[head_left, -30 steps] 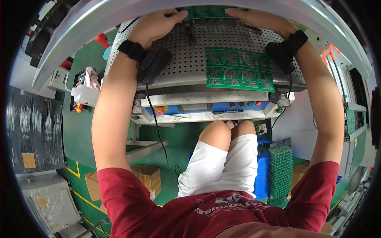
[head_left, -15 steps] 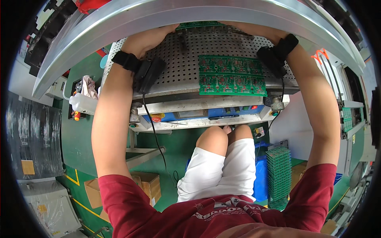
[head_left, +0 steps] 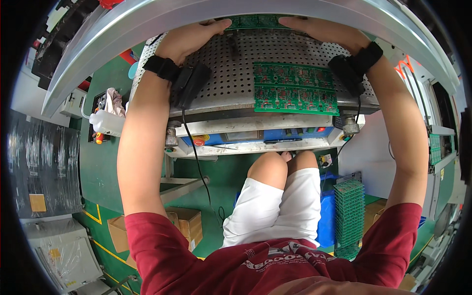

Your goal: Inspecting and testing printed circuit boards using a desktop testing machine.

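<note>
A green circuit board (head_left: 256,21) lies at the far side of the perforated metal plate (head_left: 223,88), partly covered by the silver frame bar. My left hand (head_left: 199,37) grips its left end, thumb on the near edge. At the opposite end, the thumb of my right hand (head_left: 319,29) presses the board. The other fingers of both hands are mostly hidden. Nearer to me, a larger green circuit board panel (head_left: 295,88) with small components rests on the plate, its near edge overhanging the front. Black wrist straps with boxes and cables sit on both wrists.
The curved silver bar (head_left: 236,11) crosses above my hands. Below the plate is a blue control panel with a red button (head_left: 199,141). A stack of green boards (head_left: 349,216) stands low at right. On the left are a white bottle (head_left: 105,123) and cardboard boxes (head_left: 184,223).
More of both hands and the far board shows below the silver bar, thumbs now visible at its ends. The view has shifted slightly. The near panel stays on the plate.
</note>
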A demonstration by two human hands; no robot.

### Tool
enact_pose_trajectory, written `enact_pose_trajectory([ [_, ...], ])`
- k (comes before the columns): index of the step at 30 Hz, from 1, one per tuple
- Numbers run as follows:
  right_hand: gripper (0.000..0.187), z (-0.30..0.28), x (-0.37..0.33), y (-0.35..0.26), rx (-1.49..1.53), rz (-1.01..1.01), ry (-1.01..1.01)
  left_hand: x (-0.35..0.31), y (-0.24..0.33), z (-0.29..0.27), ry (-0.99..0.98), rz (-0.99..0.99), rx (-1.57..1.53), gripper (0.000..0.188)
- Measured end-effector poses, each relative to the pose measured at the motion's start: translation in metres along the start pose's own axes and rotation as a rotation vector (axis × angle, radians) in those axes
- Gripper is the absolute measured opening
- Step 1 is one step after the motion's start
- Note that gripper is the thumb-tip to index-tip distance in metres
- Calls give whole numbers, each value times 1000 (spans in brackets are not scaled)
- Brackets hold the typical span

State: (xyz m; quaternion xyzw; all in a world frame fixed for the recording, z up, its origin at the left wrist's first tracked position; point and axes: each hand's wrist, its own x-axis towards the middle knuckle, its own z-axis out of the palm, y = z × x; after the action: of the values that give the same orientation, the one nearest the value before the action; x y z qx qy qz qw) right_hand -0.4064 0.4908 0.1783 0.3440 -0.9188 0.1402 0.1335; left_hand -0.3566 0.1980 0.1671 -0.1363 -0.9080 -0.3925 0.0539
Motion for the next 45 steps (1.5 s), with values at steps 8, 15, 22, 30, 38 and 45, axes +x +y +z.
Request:
enact_pose_trajectory([
  [8, 42, -15, 4, -19, 202, 323, -327, 1, 0, 0, -18, -109, 85, 51],
  [15, 40, -10, 4, -5, 127, 6, -61, -4, -2, 3, 148, 80, 87, 54],
  [22, 37, -54, -53, -40, 111, -39, 253, -54, 28, -22, 436, 297, -40, 39],
  [30, 26, -48, -287, -90, 981, 659, 547, -189, 77, 84, -93, -135, -681, 31],
  [38, 72, 177, -365, -43, 539, 999, 564, -165, 71, 114, 113, -169, -1042, 39],
  [45, 78, 218, -336, -42, 375, 945, 639, -163, 74, 123, 267, -248, -978, 26],
])
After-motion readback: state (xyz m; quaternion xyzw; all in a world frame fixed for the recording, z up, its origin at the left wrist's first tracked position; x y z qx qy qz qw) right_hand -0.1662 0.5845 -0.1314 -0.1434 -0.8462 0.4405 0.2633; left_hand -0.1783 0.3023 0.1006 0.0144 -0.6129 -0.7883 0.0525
